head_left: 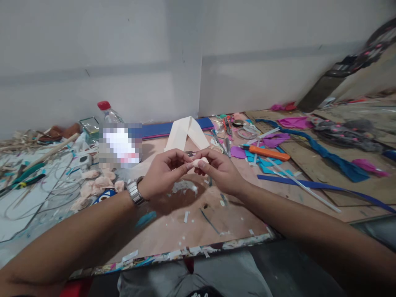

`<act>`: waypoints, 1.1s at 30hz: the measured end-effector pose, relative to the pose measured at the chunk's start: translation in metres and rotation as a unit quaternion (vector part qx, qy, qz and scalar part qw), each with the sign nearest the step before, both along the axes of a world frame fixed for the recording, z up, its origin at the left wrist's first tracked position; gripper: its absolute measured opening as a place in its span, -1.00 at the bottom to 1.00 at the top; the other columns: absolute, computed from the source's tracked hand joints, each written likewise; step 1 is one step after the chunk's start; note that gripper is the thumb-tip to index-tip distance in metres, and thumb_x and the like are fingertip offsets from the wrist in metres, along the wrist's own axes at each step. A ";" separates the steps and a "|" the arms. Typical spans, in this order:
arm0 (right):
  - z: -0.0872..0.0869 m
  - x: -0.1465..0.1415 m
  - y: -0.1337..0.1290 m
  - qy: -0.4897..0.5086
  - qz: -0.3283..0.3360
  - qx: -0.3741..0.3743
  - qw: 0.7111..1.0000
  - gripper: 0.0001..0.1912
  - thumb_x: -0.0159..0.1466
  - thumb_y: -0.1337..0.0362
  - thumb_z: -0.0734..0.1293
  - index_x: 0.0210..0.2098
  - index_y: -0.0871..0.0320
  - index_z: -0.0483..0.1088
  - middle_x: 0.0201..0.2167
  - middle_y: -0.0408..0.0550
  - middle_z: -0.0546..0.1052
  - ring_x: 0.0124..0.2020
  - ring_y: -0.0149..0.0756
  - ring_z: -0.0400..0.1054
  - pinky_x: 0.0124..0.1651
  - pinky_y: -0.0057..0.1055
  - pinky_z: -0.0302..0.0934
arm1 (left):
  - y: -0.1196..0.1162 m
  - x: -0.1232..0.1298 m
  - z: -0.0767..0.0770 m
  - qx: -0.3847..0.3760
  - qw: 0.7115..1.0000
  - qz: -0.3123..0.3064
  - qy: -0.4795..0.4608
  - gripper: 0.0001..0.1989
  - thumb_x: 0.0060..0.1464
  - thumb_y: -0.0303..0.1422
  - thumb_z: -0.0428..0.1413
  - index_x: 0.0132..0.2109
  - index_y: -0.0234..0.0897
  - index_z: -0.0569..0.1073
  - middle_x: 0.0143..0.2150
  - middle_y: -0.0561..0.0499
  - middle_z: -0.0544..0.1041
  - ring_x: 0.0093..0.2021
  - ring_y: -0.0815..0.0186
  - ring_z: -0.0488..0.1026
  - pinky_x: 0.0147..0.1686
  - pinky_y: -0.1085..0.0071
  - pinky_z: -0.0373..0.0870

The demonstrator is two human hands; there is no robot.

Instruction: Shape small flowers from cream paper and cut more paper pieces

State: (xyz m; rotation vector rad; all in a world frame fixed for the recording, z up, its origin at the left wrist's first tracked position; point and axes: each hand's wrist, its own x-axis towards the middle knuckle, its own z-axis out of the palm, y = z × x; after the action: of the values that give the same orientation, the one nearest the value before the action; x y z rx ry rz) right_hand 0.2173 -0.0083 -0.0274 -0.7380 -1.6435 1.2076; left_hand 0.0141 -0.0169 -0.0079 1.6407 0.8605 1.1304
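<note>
Over the middle of the table, my two hands meet at a small, soft-looking pale pink piece [200, 162], whose material I cannot make out. My left hand [165, 171], with a metal watch on its wrist, pinches the piece's left end between thumb and fingers. From the other side, my right hand [221, 170] is closed on it, the thumb lying across its front. Just behind the fingers stands a folded cream card strip [187, 134]. Similar pale pink lumps [100, 183] lie in a group left of my left wrist.
A red-capped bottle [107, 109] and a lit, blurred screen [120, 144] stand at back left. Green-handled pliers [29, 175] and wood sticks lie far left. On the right are an orange cutter [269, 152], a blue strip [309, 183] and coloured scraps. A wall [123, 53] closes the back.
</note>
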 end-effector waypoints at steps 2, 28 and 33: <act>-0.002 0.000 0.001 0.028 0.022 -0.023 0.999 -0.61 0.34 -0.07 0.44 -0.10 0.12 0.48 -0.39 -0.18 0.48 -0.42 -0.42 0.37 -0.32 -0.43 0.29 | 0.001 0.000 0.000 -0.014 1.000 -0.003 -0.022 -0.73 0.13 -0.23 0.37 -0.19 -0.32 0.51 -0.32 0.01 0.59 -0.35 0.41 0.51 -0.33 0.51 0.45; -0.006 0.000 0.005 0.127 0.013 -0.194 0.973 -0.57 0.11 -0.04 0.61 -0.24 0.10 0.50 -0.47 -0.20 0.48 -0.48 -0.44 0.35 -0.45 -0.51 0.24 | 0.003 -0.005 -0.005 0.062 0.969 -0.095 0.221 -0.75 0.32 -0.25 0.11 -0.32 -0.29 0.44 -0.42 0.07 0.44 -0.41 0.39 0.33 -0.37 0.44 0.22; -0.014 -0.004 0.015 0.115 -0.030 -0.248 0.962 -0.59 0.10 -0.01 0.61 -0.25 0.07 0.48 -0.49 -0.22 0.49 -0.51 -0.46 0.34 -0.46 -0.54 0.25 | -0.001 -0.005 -0.006 0.126 0.902 -0.271 0.312 -0.70 0.29 -0.20 0.19 -0.37 -0.29 0.45 -0.50 0.09 0.44 -0.50 0.40 0.28 -0.45 0.41 0.11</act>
State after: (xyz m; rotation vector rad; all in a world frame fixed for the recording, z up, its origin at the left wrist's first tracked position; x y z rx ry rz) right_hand 0.2137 0.0068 -0.0411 -0.9048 -1.1281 1.6202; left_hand 0.0093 -0.0178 -0.0140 2.3304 0.5756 0.3216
